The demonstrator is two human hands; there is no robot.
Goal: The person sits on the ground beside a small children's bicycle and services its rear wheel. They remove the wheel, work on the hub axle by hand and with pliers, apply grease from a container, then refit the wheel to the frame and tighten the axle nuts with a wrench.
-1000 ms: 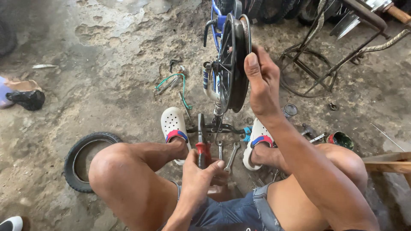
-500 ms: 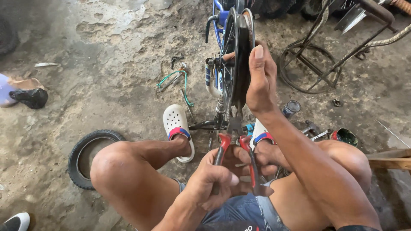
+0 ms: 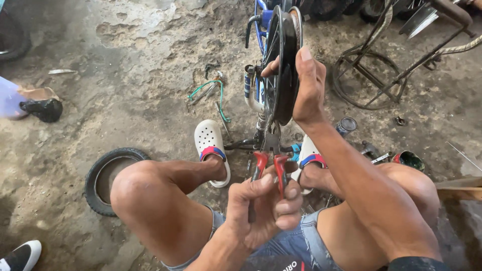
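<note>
Person seated low on a dirt floor [image 3: 125, 65], knees apart, small wheel [image 3: 281, 65] upright between the feet. Right hand [image 3: 307, 85] wrapped over the wheel's upper right rim, fingers curled round the tyre, thumb side showing at the left edge; it grips the wheel and holds it steady. Left hand [image 3: 263, 211] closed around red-handled pliers [image 3: 268, 168], handles spread a little, nose pointing up toward the wheel's lower part near the axle (can't tell whether the tip touches metal, it's hidden in the clutter). Wheel sits in a blue frame [image 3: 258, 30] that stands just behind it.

White clogs [image 3: 213, 148] with a red-blue strap on both feet, one each side of the wheel. Loose tyre [image 3: 108, 175] flat on the ground beside the left knee. Green wire [image 3: 208, 93] lies left of the wheel, apart from it. Small can [image 3: 346, 125] right of the right forearm, near it. Metal stand [image 3: 381, 65] at upper right, well apart. Another person's dark shoe [image 3: 42, 109] at far left edge. Denim shorts [image 3: 296, 246] at bottom.
</note>
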